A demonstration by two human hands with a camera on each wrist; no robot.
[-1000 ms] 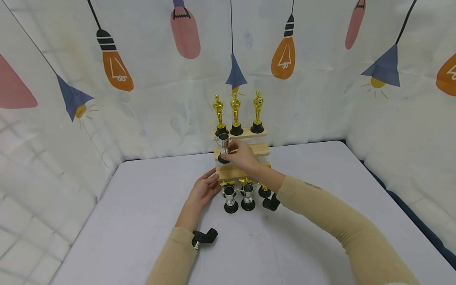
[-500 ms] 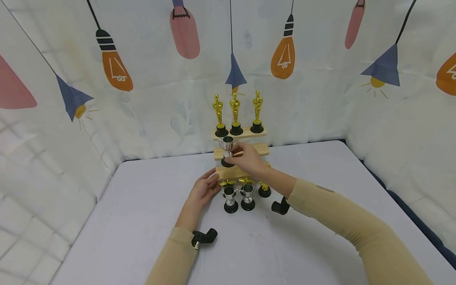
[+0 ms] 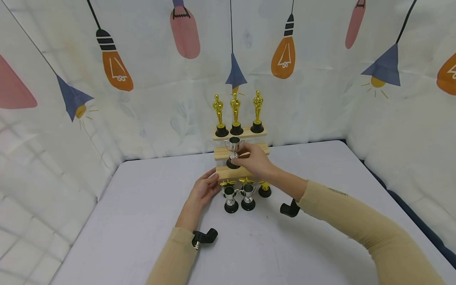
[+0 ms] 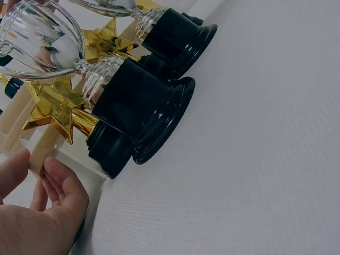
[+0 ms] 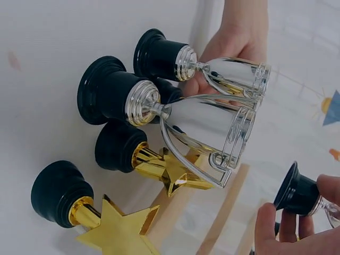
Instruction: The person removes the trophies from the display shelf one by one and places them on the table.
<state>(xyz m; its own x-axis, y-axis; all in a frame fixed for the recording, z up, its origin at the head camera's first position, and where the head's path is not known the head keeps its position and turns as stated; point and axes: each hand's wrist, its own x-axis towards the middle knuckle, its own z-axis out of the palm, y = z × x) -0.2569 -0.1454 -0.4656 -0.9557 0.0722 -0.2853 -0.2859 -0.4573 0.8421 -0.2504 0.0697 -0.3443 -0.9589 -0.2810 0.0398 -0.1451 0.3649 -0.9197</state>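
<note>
My right hand (image 3: pixel 257 161) holds a small silver trophy cup (image 3: pixel 234 145) upright in front of the wooden tiered rack (image 3: pixel 261 149). In the right wrist view, the fingers and thumb pinch its black base (image 5: pixel 302 190). At the left end of the rack's lowest board, my left hand (image 3: pixel 204 190) pinches the wood between thumb and fingers; the left wrist view shows this board end (image 4: pixel 41 155). Three gold figure trophies, among them a right-hand figure (image 3: pixel 258 109), stand on the top board. Whether the held cup's base touches a board, I cannot tell.
Two silver trophy cups, a left cup (image 3: pixel 230 196) and a right cup (image 3: pixel 247 196), stand on the white-covered table (image 3: pixel 249 249) before the rack. Gold star trophies, such as the right-hand one (image 3: pixel 265 190), stand close behind. A printed curtain (image 3: pixel 153 99) hangs at the back.
My right hand has carried the silver trophy cup to the right and slightly lower along the rack. The left hand has stayed at the lowest board's end.
</note>
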